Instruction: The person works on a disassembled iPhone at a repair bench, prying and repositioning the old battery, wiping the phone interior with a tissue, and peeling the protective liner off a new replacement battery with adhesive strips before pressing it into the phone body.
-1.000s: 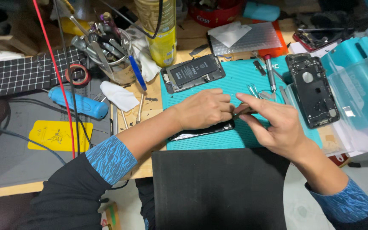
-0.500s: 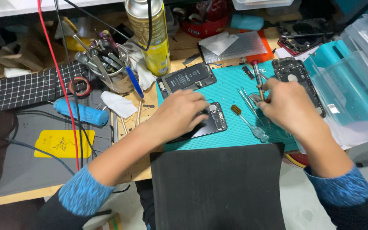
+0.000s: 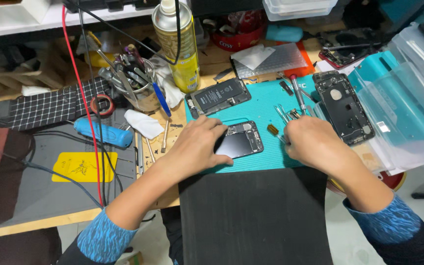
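An opened phone (image 3: 241,140) with its insides showing lies on a teal work mat (image 3: 266,100). My left hand (image 3: 197,145) grips the phone's left end, fingers over the top edge and thumb under the near edge. My right hand (image 3: 312,142) rests on the mat to the phone's right, fingers curled down by a pair of metal tweezers (image 3: 283,114) and a small brown-tipped part (image 3: 272,129). Whether the fingers pinch anything is hidden.
A second phone with its battery exposed (image 3: 217,95) and a dark back housing (image 3: 344,108) lie on the mat, with a screwdriver (image 3: 298,93) between them. A spray can (image 3: 177,44), a cup of tools (image 3: 133,86), a blue handle (image 3: 101,132) and a black pad (image 3: 251,216) surround it.
My right hand came off the phone, reached to the tools at the back of the mat, then drew nearer beside the tweezers. My left hand stayed on the phone.
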The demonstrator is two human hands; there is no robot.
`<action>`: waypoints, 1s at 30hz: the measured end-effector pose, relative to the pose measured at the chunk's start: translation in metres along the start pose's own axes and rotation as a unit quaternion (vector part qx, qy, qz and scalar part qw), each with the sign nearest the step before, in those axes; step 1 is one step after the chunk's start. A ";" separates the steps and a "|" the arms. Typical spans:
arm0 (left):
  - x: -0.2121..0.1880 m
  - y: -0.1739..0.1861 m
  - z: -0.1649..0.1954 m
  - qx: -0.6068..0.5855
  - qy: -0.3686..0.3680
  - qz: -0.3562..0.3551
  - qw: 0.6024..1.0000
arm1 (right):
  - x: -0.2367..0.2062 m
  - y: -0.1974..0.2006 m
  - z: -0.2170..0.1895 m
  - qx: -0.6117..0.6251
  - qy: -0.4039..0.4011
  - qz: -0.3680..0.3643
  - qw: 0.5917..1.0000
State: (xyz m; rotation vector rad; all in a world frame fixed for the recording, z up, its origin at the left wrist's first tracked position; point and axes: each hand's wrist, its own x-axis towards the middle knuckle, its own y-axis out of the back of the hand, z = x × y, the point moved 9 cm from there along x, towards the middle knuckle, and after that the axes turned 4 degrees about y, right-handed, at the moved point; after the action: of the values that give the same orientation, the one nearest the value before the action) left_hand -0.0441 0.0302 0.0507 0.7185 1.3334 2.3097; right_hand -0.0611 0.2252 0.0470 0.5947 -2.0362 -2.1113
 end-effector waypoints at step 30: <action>-0.016 0.057 -0.005 -0.068 0.160 0.162 0.971 | 0.107 0.208 -0.142 0.150 0.187 0.448 0.861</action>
State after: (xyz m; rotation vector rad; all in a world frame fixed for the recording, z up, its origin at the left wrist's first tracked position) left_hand -0.0380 -0.0094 0.0944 0.5718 1.2418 2.8465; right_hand -0.1391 0.0397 0.2325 0.0242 -1.8695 -1.0597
